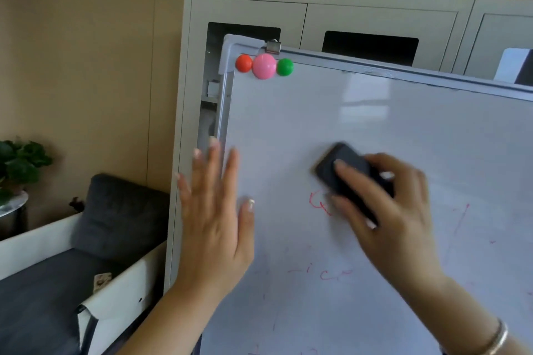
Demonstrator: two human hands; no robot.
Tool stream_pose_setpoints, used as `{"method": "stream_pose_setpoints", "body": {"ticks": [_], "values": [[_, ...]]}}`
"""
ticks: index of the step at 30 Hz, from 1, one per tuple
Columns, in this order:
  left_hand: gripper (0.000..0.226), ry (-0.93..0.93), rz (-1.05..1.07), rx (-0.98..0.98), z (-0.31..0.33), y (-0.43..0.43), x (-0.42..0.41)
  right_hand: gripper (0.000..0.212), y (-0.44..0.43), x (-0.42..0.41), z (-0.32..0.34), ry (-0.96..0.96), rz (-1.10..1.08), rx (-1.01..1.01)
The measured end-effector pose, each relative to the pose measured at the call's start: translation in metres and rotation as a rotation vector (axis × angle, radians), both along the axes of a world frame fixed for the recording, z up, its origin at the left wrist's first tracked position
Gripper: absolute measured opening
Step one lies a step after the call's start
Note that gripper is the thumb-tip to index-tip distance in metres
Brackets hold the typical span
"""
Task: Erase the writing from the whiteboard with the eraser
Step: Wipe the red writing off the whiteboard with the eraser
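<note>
Nearest me, my right hand (395, 210) grips the dark, rounded eraser (344, 171), pressing it flat against the glossy whiteboard (432, 130) over smeared red writing (318, 203). My left hand (215, 219) is splayed, fingers wide, at the board's left frame. Motion blur obscures the eraser's edges.

We see soft, even daylight. A pale window glare sits on the whiteboard (366, 95). Motion blurs the right hand (395, 204) and eraser (343, 167).
</note>
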State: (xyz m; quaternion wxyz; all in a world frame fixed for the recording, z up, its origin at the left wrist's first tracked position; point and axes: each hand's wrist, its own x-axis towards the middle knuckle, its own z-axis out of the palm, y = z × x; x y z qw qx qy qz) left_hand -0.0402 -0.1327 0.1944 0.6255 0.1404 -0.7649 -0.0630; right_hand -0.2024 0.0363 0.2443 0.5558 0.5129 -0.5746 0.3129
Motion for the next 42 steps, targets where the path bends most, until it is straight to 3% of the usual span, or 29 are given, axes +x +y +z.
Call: {"method": "stream_pose_setpoints", "body": {"ticks": [4,10,12,16,23,29,36,42], "values": [[0.061,-0.213,0.097,-0.180,-0.009,0.006,-0.006,0.046,0.002,-0.001,-0.042,0.262,-0.031,0.355],[0.058,-0.230,0.141,-0.176,-0.013,-0.003,-0.005,0.031,0.015,-0.015,-0.006,0.004,-0.022,0.001],[0.059,-0.216,0.116,-0.186,-0.013,-0.003,-0.005,0.030,0.011,-0.010,-0.015,0.023,-0.020,0.045],[0.059,-0.212,0.110,-0.205,-0.013,-0.004,-0.006,0.036,0.009,-0.005,-0.042,0.210,-0.012,0.336],[0.059,-0.230,0.120,-0.194,-0.013,-0.004,-0.004,0.030,0.020,-0.019,-0.005,0.007,-0.043,0.021],[0.061,-0.223,0.129,-0.183,-0.013,-0.002,-0.006,0.041,0.018,-0.013,-0.041,0.194,-0.044,0.307],[0.067,-0.217,0.114,-0.239,0.000,0.010,-0.011,0.033,0.027,-0.024,-0.014,0.006,-0.033,0.041],[0.067,-0.293,0.083,-0.291,0.009,0.015,-0.021,0.035,0.019,-0.015,-0.041,0.113,-0.030,0.186]]}}
